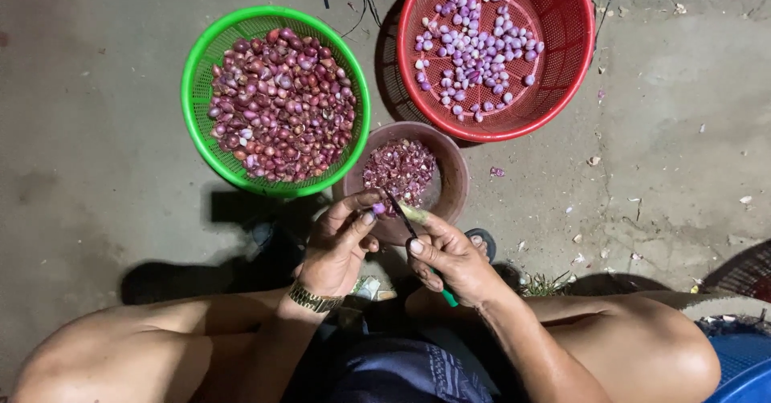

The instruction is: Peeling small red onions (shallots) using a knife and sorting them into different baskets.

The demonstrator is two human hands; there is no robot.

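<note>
Bare knees and dark shorts nearest, both hands busy peeling a shallot over a brown bowl.

Left hand, wristwatch on it, fingers pinched around a small purple shallot; right hand closed on a green-handled knife, blade tip touching the shallot. Just beyond, brown bowl on the concrete floor, holding a heap of skins and trimmed ends. Further off, green basket heaped with unpeeled red shallots, red basket beside it with a thin scatter of pale peeled ones across its bottom. Judging by the two baskets, only a small share peeled, most of the pile left to do.
</note>
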